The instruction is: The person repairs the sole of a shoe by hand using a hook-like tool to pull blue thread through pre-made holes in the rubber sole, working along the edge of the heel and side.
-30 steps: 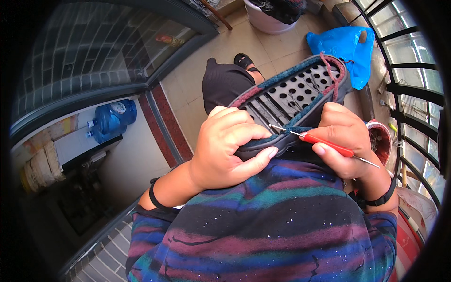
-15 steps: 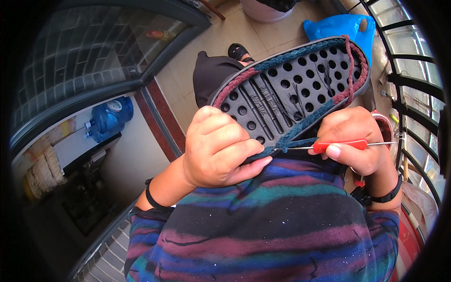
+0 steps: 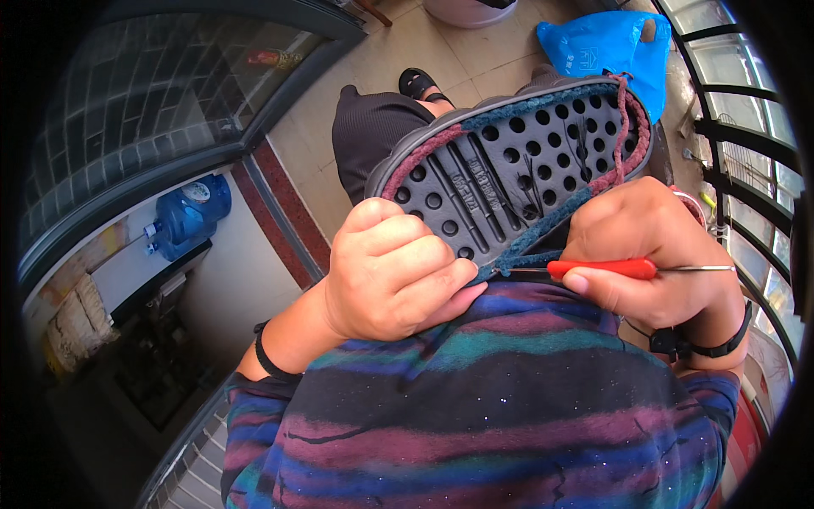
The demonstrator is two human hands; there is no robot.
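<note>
A dark grey shoe sole (image 3: 462,199) with rows of round holes lies tilted over my lap, its underside up. Maroon and teal yarn (image 3: 543,227) runs as a thick braided edging around its rim. My left hand (image 3: 394,276) is closed on the sole's near left edge, thumb and fingertips pinching the rim. In my right hand (image 3: 657,246) is a crochet hook (image 3: 606,269) with a red handle and metal shafts at both ends. Its tip meets the teal yarn beside my left fingertips. A teal strand stretches from there toward my right fingers. Black thread ends stick out of some holes.
A blue plastic bag (image 3: 606,55) lies on the tiled floor beyond the sole, near a pale tub (image 3: 471,12). Dark window railings (image 3: 750,140) curve along the right. To the left are a glass door (image 3: 170,93) and a blue water jug (image 3: 191,216).
The sole has tipped a little and sits slightly lower in view. My right hand has turned, bringing the hook flatter, its tip still at the yarn. My left hand keeps its grip.
</note>
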